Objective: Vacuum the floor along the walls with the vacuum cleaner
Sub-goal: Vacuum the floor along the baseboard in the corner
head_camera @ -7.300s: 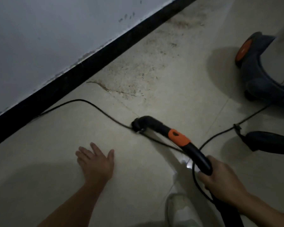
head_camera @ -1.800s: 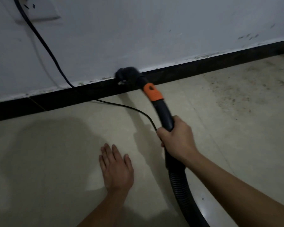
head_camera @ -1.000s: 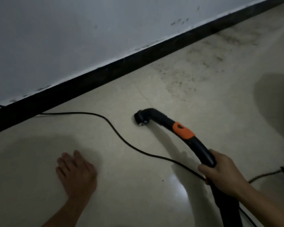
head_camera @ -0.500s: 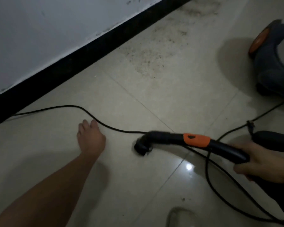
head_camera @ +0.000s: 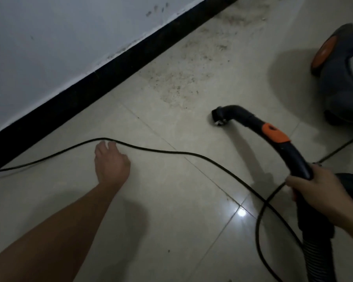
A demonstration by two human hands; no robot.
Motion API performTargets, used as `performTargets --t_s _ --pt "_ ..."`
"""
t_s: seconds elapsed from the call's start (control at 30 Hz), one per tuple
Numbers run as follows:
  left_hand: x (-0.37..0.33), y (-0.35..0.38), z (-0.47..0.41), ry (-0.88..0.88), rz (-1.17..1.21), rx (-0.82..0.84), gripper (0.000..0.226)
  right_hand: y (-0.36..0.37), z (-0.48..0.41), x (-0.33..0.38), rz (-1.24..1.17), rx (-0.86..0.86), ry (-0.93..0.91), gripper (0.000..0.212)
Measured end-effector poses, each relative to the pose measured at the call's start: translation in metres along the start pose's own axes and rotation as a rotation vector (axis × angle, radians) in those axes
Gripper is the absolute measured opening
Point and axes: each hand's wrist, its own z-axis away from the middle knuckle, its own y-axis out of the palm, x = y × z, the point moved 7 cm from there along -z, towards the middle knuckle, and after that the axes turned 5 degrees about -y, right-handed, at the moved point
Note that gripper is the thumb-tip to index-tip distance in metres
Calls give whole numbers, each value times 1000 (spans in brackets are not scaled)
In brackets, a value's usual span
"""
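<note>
My right hand (head_camera: pixel 320 194) grips the black vacuum hose handle (head_camera: pixel 293 153), which has an orange slider (head_camera: pixel 273 134) and a bent nozzle end (head_camera: pixel 219 117) touching the beige tile floor (head_camera: pixel 171 200). The nozzle sits just below a patch of dirt specks (head_camera: pixel 183 78) near the black baseboard (head_camera: pixel 102 82). My left hand (head_camera: pixel 111 161) rests flat on the floor, fingertips at the black power cord (head_camera: pixel 171 152). The ribbed hose (head_camera: pixel 318 261) runs down out of frame at lower right.
The dark canister body of the vacuum (head_camera: pixel 342 78), with an orange wheel cap, stands at the right edge. The cord loops across the tiles from the baseboard to the right. A grey-white wall (head_camera: pixel 59 37) rises above the baseboard. A light glare (head_camera: pixel 241 212) reflects on the tile.
The nozzle has swung up and to the right, toward the dirt patch and canister. My left hand stays planted on the floor by the cord; the view shifted slightly.
</note>
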Motion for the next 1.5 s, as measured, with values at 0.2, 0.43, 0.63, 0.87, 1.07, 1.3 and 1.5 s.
performTargets --t_s 0.2,0.43,0.63,0.87,1.07,1.3,1.5 --pt "-23 35 -47 -47 -34 24 41 52 -58 34 -53 -42 -34 14" --pt "-30 53 -49 -128 -99 4 58 97 -143 112 -40 -39 -112 17" --pt "-29 52 -51 -153 -98 6 60 128 -214 178 29 -19 -131 26" --pt "-31 46 -52 -168 -113 25 64 169 -229 227 66 83 -202 23" --pt "-31 45 -55 -169 -120 33 61 150 -235 232 103 60 -174 19" --pt "-30 46 -54 -162 -117 64 61 171 -199 260 295 299 -353 19" --pt "-29 52 -55 -154 -100 68 60 120 -220 232 250 92 -158 20"
